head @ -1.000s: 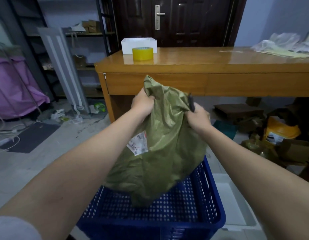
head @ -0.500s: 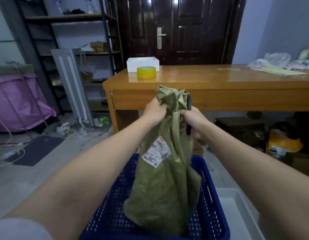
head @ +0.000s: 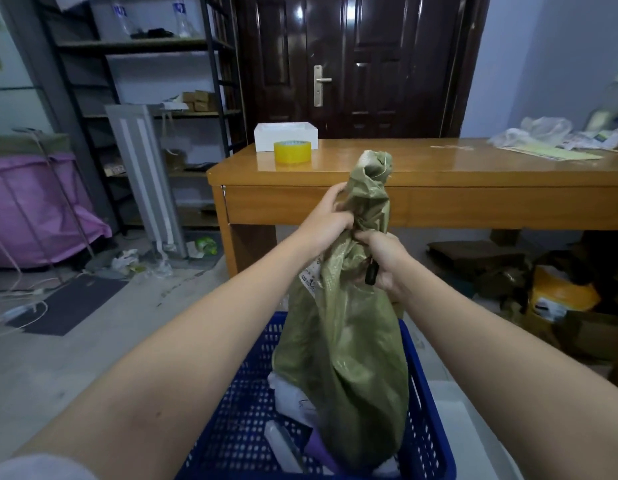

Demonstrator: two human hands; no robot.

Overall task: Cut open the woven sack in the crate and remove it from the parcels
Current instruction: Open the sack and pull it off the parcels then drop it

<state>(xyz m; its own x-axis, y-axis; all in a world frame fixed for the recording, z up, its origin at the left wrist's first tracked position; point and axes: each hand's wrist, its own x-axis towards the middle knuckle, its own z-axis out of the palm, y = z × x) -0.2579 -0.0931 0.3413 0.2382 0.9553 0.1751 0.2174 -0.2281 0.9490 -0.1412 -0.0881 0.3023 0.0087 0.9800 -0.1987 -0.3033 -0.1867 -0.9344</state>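
Head view, centre of the frame: the green woven sack [head: 342,344] hangs upright over the blue crate [head: 427,407], its tied top reaching up in front of the table [head: 439,174] edge and its lower end down inside the crate at the bottom of the picture. The left hand [head: 326,221] is closed around the gathered neck of the sack. The right hand [head: 383,259], just below and beside it, also grips the sack and has a small dark tool [head: 371,273] tucked under its fingers; it may be a cutter, though it is too small to be sure. A white label [head: 309,277] shows on the sack just below the hands.

Inside the crate, pale and purple parcels [head: 293,403] lie under and to the left of the sack's lower end.

On the table in the upper middle stand a white box [head: 285,135] and, touching its front, a yellow tape roll [head: 292,152].

Half a second ago the sack filled the crate's middle and hid everything under it; now it is drawn higher and narrower, the parcels are uncovered, and the hands sit closer together on the neck.
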